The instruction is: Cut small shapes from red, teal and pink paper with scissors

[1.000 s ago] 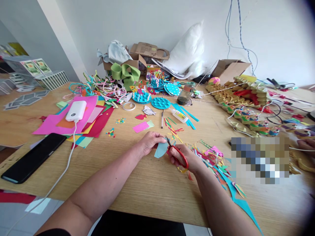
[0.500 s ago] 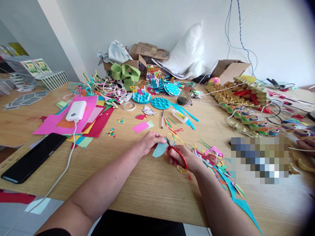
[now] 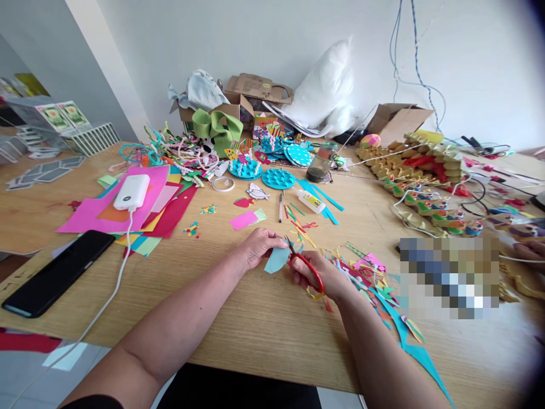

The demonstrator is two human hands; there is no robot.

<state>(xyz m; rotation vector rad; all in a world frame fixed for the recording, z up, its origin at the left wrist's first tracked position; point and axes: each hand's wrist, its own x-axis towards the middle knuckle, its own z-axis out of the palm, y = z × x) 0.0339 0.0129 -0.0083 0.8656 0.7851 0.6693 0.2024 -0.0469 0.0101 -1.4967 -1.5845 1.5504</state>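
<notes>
Between its thumb and fingers my left hand (image 3: 262,245) pinches a piece of light blue paper (image 3: 276,260), which has a drawn line on it. My right hand (image 3: 314,274) is closed around the red handles of a pair of scissors (image 3: 315,277). The blades point up and away from me at the paper's right edge; I cannot tell exactly how far apart they are. Just beyond my hands lie thin coloured paper strips (image 3: 303,233), a pink paper piece (image 3: 243,220) and a pen (image 3: 280,208).
A glue bottle (image 3: 310,201) and blue scalloped discs (image 3: 278,179) lie farther back. Left are stacked coloured sheets (image 3: 170,218), a white power bank (image 3: 131,192) and a black phone (image 3: 55,275). Paper scraps (image 3: 383,289) spread at right, near another person's hand (image 3: 530,250).
The light blue paper has tilted very slightly between my fingers. Both hands stay in almost the same place, and the rest of the table looks unchanged.
</notes>
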